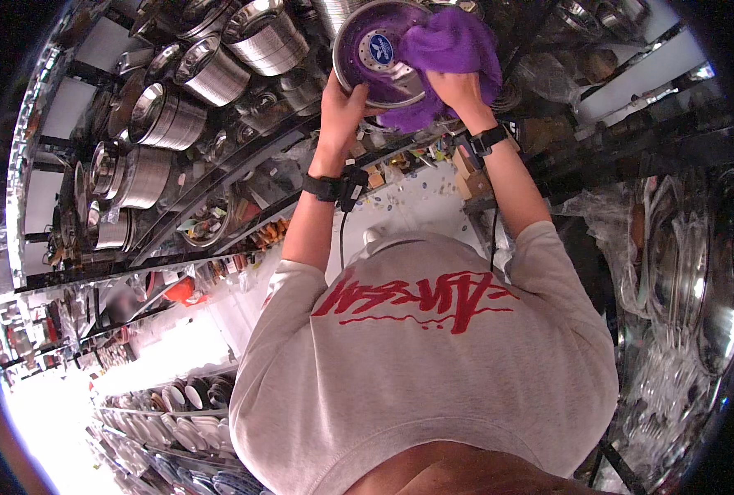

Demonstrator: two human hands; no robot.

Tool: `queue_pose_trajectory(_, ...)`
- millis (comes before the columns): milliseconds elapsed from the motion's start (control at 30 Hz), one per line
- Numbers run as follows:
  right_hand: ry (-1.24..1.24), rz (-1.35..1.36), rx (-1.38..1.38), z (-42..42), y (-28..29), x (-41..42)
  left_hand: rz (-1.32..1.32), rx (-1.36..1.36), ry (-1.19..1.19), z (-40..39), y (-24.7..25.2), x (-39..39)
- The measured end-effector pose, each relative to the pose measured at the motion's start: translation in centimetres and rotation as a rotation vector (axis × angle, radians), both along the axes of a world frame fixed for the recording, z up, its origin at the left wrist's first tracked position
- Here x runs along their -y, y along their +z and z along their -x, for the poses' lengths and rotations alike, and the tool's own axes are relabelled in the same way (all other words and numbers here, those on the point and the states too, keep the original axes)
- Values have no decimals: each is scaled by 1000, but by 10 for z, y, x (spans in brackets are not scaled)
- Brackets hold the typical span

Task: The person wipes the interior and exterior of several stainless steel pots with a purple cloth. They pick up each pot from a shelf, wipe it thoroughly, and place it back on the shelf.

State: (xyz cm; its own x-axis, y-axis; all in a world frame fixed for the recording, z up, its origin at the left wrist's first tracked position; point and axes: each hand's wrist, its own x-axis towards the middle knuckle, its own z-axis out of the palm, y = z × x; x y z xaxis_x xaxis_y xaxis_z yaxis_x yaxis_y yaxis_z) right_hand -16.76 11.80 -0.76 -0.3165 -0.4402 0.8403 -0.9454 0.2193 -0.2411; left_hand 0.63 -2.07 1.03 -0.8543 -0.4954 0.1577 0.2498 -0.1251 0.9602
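A round, shiny metal bowl (pixel 407 90) is tilted up in front of me at the top of the view. Small dark dots, apparently holes, ring the blue-and-white sticker (pixel 379 51) at its centre. My left hand (pixel 344 102) grips the bowl's lower left rim, thumb on the inside. A purple cloth (pixel 456 40) is bunched in my right hand (pixel 458 91) and presses against the bowl's right side. The cloth hides that part of the rim and most of my right fingers. Some of the cloth hangs below the bowl.
Stacked steel pots (pixel 212 71) crowd the metal shelving to the left. A basin of small items (pixel 206 223) sits on a lower shelf. Plastic-wrapped ware (pixel 658 346) lines the right side. Racks of plates (pixel 187 427) stand at lower left. Cardboard boxes (pixel 475 179) lie below my right forearm.
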Motion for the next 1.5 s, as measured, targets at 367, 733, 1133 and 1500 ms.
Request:
queue_pose_trajectory(367, 38, 391, 657, -16, -19, 9, 729, -48, 384, 12, -22, -2)
queue_pose_trajectory(733, 84, 355, 809, -20, -2, 3, 1772, -67, 323, -1, 11, -10)
queue_pose_trajectory(1133, 396, 190, 385, -65, 35, 2, -35, -162, -8, 3, -8, -13)
queue_pose_trajectory(1500, 35, 155, 679, -19, -31, 34, -306, -254, -132, 14, -26, -14)
